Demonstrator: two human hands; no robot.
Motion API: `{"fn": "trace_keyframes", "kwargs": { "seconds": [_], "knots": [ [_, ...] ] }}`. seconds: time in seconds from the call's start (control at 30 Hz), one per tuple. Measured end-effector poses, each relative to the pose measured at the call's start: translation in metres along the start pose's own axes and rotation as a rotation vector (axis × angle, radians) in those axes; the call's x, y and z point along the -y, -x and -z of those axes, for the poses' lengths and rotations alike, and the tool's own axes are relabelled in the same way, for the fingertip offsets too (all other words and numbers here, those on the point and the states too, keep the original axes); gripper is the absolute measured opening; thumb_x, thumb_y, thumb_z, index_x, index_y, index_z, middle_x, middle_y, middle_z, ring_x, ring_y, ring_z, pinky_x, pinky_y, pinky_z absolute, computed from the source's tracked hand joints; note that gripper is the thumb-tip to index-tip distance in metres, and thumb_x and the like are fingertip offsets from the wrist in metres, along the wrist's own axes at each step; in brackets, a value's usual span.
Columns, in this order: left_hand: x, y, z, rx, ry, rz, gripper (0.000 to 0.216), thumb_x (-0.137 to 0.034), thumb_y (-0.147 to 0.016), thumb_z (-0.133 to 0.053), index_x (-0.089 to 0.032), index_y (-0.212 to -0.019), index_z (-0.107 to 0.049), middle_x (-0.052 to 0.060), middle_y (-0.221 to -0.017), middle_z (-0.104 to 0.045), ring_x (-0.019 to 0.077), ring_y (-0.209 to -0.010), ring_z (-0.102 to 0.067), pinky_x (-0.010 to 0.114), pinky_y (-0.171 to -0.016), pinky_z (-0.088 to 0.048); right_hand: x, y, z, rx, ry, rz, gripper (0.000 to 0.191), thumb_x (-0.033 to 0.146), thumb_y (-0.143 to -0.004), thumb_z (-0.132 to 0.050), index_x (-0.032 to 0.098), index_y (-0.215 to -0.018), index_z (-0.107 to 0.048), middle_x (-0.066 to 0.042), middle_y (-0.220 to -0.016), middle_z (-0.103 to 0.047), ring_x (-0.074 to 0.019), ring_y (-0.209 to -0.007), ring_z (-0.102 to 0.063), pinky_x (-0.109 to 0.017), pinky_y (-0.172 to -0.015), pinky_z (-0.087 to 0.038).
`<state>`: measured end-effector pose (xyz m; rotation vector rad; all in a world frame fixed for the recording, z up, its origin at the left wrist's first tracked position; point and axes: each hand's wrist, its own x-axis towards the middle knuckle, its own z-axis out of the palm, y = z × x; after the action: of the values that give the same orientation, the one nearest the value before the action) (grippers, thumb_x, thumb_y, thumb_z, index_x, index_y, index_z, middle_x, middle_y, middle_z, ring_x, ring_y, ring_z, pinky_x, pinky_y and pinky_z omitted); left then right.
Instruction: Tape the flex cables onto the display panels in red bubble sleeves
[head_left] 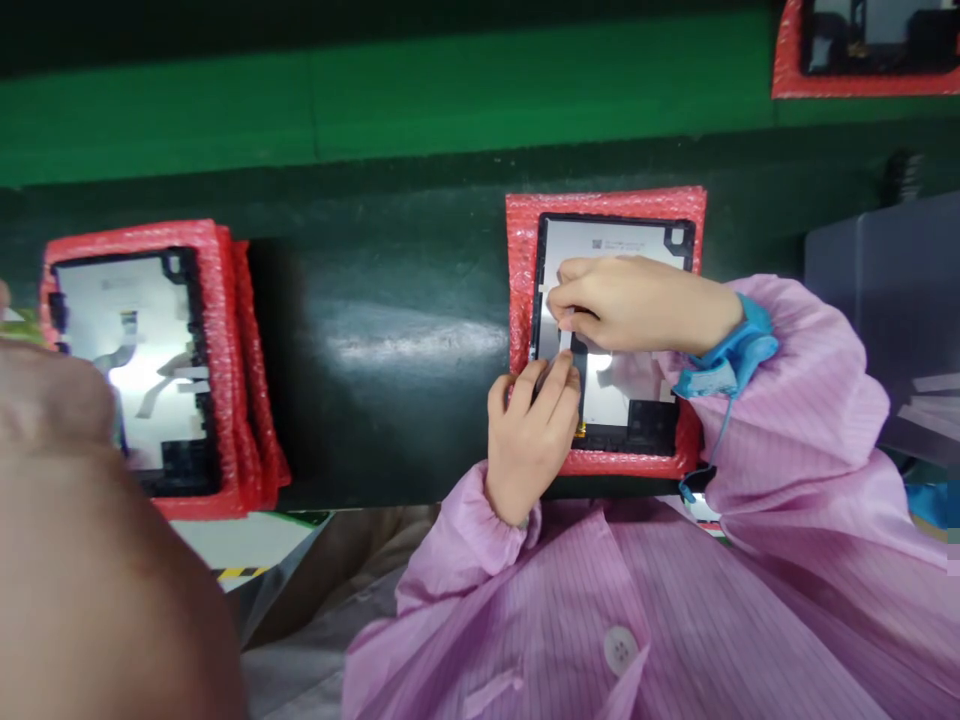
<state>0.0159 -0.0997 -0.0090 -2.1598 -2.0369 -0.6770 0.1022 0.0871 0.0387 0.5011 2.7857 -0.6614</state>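
A tablet screen assembly with a silvery back and black frame lies on a red bubble-wrap pouch. Over its upper middle, my right hand is closed in a pinch on a small white tape strip; a blue wrist strap circles that wrist. My left hand rests at the screen's lower left edge, fingers spread and slightly bent, holding nothing visible. One of its fingertips touches the lower end of the strip. My right hand hides part of the screen's middle.
To the left, a similar screen sits on stacked red pouches, with a co-worker's arm beside it. Another screen on a red pouch is at the top right. A grey box stands at right on the dark green bench.
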Motion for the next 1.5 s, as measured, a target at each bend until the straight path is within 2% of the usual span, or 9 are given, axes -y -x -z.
{"fn": "trace_keyframes", "kwargs": {
  "seconds": [0.37,0.57,0.7,0.8,0.93,1.03,1.2,1.3,1.5],
  "knots": [
    [-0.003,-0.004,-0.002,-0.004,-0.03,0.024,0.017,-0.014,-0.094,-0.056,-0.014,-0.106,-0.068,0.005,-0.122,-0.072,0.0259,-0.103,-0.063,0.041,-0.087,-0.042,0.021,0.01,-0.008,-0.154,0.208,-0.122,0.024,0.023,-0.094,-0.05,0.013,-0.105,-0.068,-0.013,-0.109,-0.063,-0.0237,-0.094,-0.059,-0.031,-0.071,-0.039],
    [-0.003,0.0,-0.005,-0.02,-0.007,0.026,0.018,-0.014,-0.094,-0.056,-0.016,-0.108,-0.068,0.006,-0.123,-0.071,0.0264,-0.103,-0.063,0.041,-0.086,-0.044,0.005,0.002,0.001,-0.198,0.124,-0.357,0.035,0.035,-0.086,-0.066,0.014,-0.114,-0.06,-0.013,-0.117,-0.062,-0.0288,-0.098,-0.062,-0.036,-0.078,-0.046],
    [0.0,0.006,-0.013,-0.094,0.081,0.032,0.019,-0.013,-0.092,-0.058,-0.017,-0.108,-0.069,0.007,-0.121,-0.072,0.0261,-0.105,-0.063,0.04,-0.087,-0.046,-0.001,0.008,0.014,-0.409,0.191,-0.569,0.025,0.02,-0.093,-0.048,0.014,-0.116,-0.056,-0.016,-0.125,-0.06,-0.0294,-0.098,-0.063,-0.039,-0.076,-0.048],
    [0.002,0.009,-0.014,-0.139,0.145,0.039,0.016,-0.013,-0.092,-0.059,-0.017,-0.103,-0.069,0.008,-0.113,-0.075,0.0251,-0.105,-0.063,0.04,-0.091,-0.047,0.023,0.043,0.007,-0.639,0.057,-0.593,0.02,0.023,-0.096,-0.045,0.019,-0.111,-0.057,-0.012,-0.116,-0.062,-0.0242,-0.093,-0.062,-0.037,-0.078,-0.048],
    [0.003,0.001,-0.004,-0.071,0.224,0.068,0.012,-0.02,-0.095,-0.057,-0.018,-0.095,-0.068,0.006,-0.093,-0.073,0.0218,-0.094,-0.064,0.037,-0.088,-0.048,0.082,0.13,-0.043,-0.933,-0.332,-0.451,0.014,0.028,-0.096,-0.049,0.022,-0.09,-0.06,-0.004,-0.081,-0.062,-0.0179,-0.072,-0.058,-0.032,-0.068,-0.047],
    [0.005,-0.017,-0.001,0.001,0.224,0.015,0.021,-0.027,-0.097,-0.053,-0.015,-0.108,-0.067,0.011,-0.108,-0.07,0.0244,-0.1,-0.061,0.039,-0.091,-0.048,0.107,0.196,-0.092,-1.167,-0.526,-0.659,0.006,0.026,-0.09,-0.06,0.025,-0.087,-0.064,-0.003,-0.073,-0.061,-0.0167,-0.06,-0.054,-0.032,-0.056,-0.041],
    [0.005,-0.048,-0.016,0.215,0.119,-0.175,0.048,-0.04,-0.098,-0.048,-0.016,-0.14,-0.053,0.014,-0.145,-0.054,0.0358,-0.125,-0.05,0.051,-0.105,-0.041,0.06,0.282,-0.132,-1.851,-0.74,-1.278,0.007,0.014,-0.081,-0.062,0.02,-0.083,-0.066,0.001,-0.059,-0.051,-0.0113,-0.047,-0.04,-0.031,-0.047,-0.027],
    [0.003,-0.052,-0.023,0.247,0.056,-0.188,0.051,-0.041,-0.098,-0.047,-0.015,-0.141,-0.053,0.013,-0.147,-0.054,0.039,-0.123,-0.049,0.055,-0.102,-0.042,0.014,0.316,-0.127,-1.807,-0.937,-1.497,0.008,0.014,-0.083,-0.062,0.016,-0.09,-0.064,0.002,-0.063,-0.053,-0.0074,-0.042,-0.037,-0.031,-0.045,-0.024],
    [0.002,-0.05,-0.021,0.23,0.037,-0.193,0.051,-0.041,-0.098,-0.046,-0.016,-0.141,-0.053,0.013,-0.146,-0.054,0.0397,-0.122,-0.05,0.056,-0.099,-0.044,-0.051,0.352,-0.111,-1.812,-0.659,-1.596,0.02,0.026,-0.096,-0.041,0.017,-0.079,-0.048,0.006,-0.059,-0.039,-0.0036,-0.041,-0.031,-0.031,-0.046,-0.024]
  ]
}}
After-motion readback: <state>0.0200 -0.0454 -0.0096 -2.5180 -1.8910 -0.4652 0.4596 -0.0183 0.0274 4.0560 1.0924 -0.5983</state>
